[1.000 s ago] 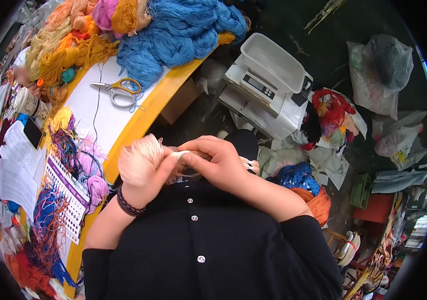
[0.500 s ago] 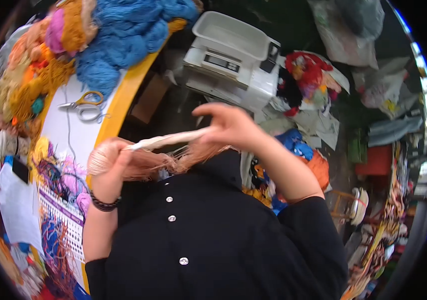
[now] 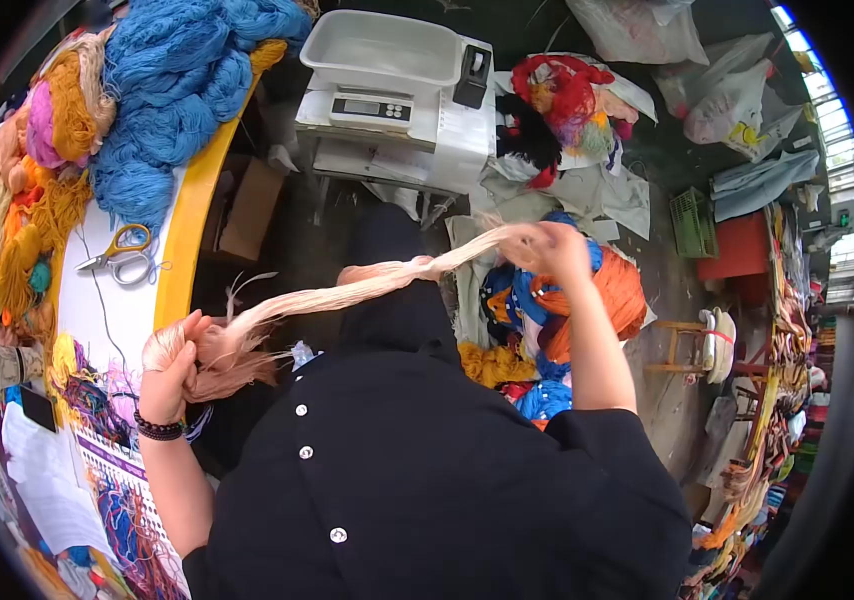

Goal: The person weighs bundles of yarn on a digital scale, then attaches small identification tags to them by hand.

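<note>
A pale pink hank of yarn [image 3: 337, 291] stretches across in front of my body, rising from left to right. My left hand [image 3: 169, 368], with a dark bead bracelet at the wrist, is closed round its bunched, loose-stranded end. At the other end my right hand [image 3: 559, 252] grips the yarn, its fingers slightly blurred. A knot-like lump shows in the strands right of the middle. Close to my left hand, yellow-handled scissors [image 3: 129, 240] lie on the white tabletop [image 3: 97, 300]. Beneath my right hand is a heap of orange yarn [image 3: 602, 300].
Blue yarn [image 3: 162, 110] covers the table's far end. A scale with a white tray [image 3: 382, 50] stands ahead on a stand. Red yarn [image 3: 557, 95] lies right of it. A wooden stool [image 3: 682, 345] and a green crate [image 3: 692, 222] stand at the right.
My hands have moved apart, the right one further right and the left one left and down. The hank, bunched and folded before, is now drawn out lengthwise. The view has shifted.
</note>
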`<action>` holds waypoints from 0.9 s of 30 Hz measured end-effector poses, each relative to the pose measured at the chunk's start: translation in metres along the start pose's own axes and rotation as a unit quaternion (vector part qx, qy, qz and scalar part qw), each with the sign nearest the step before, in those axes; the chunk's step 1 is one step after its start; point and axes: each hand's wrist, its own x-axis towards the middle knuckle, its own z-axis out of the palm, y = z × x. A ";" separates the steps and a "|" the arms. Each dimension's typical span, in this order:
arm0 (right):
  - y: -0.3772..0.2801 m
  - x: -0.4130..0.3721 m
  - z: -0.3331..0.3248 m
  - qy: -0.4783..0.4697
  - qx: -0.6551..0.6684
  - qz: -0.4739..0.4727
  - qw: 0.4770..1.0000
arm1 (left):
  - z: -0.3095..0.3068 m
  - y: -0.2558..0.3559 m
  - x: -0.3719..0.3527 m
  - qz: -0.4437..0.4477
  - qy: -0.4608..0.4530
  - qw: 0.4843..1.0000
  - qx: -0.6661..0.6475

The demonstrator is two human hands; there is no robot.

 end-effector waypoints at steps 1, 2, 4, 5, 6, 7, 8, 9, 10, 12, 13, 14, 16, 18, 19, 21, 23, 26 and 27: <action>-0.021 -0.005 0.006 -0.011 0.027 -0.061 0.998 | 0.005 0.003 0.000 0.003 0.019 1.000 -0.002; -0.044 -0.010 0.016 -0.018 0.078 -0.085 0.993 | 0.008 0.005 0.001 0.002 0.017 1.000 -0.001; -0.115 -0.021 0.018 -0.140 0.204 -0.071 0.966 | 0.014 0.010 0.002 0.019 0.060 0.997 -0.051; -0.130 -0.026 0.040 -0.173 0.272 -0.117 0.939 | 0.019 0.016 0.002 0.033 0.073 0.995 -0.058; -0.140 -0.027 0.060 -0.177 0.281 -0.201 0.921 | 0.019 0.019 0.003 0.031 0.088 0.994 -0.062; -0.153 -0.030 0.063 -0.215 0.262 -0.215 0.916 | 0.018 0.020 0.004 0.028 0.096 0.993 -0.069; -0.166 -0.040 0.064 -0.214 0.228 -0.172 0.934 | 0.019 0.024 0.004 0.037 0.093 0.993 -0.067; -0.173 -0.041 0.055 -0.188 0.149 -0.167 0.956 | 0.021 0.028 0.005 0.019 0.115 0.991 -0.064; -0.171 -0.041 0.053 -0.209 0.088 -0.178 0.958 | 0.020 0.027 0.005 0.028 0.123 0.991 -0.053; -0.167 -0.051 0.032 -0.290 0.061 -0.171 0.940 | 0.015 0.025 0.007 0.024 0.096 0.993 -0.059; -0.162 -0.054 0.023 -0.322 0.075 -0.196 0.923 | 0.009 0.018 0.010 0.022 0.085 0.994 -0.068; -0.156 -0.057 0.011 -0.319 0.137 -0.175 0.922 | 0.001 0.012 0.014 0.020 0.075 0.994 -0.074; -0.136 -0.053 -0.045 -0.265 0.190 -0.094 0.941 | -0.009 0.001 0.020 -0.011 0.091 0.991 -0.097; -0.111 -0.050 -0.122 -0.177 0.258 0.044 0.949 | -0.012 -0.003 0.024 -0.017 0.083 0.991 -0.100; -0.086 -0.050 -0.154 -0.129 0.252 0.083 0.955 | -0.012 -0.003 0.026 -0.021 0.078 0.992 -0.099; -0.033 -0.050 -0.216 -0.005 0.195 0.136 0.971 | -0.009 -0.005 0.033 -0.006 0.084 0.991 -0.101; 0.001 -0.047 -0.271 0.175 0.156 0.139 0.962 | -0.009 -0.010 0.041 -0.013 0.079 0.992 -0.101; 0.054 -0.033 -0.342 0.361 -0.089 0.160 0.914 | -0.010 -0.019 0.053 -0.031 0.069 0.989 -0.124; 0.076 -0.029 -0.365 0.388 -0.143 0.132 0.901 | -0.007 -0.019 0.056 -0.032 0.068 0.990 -0.123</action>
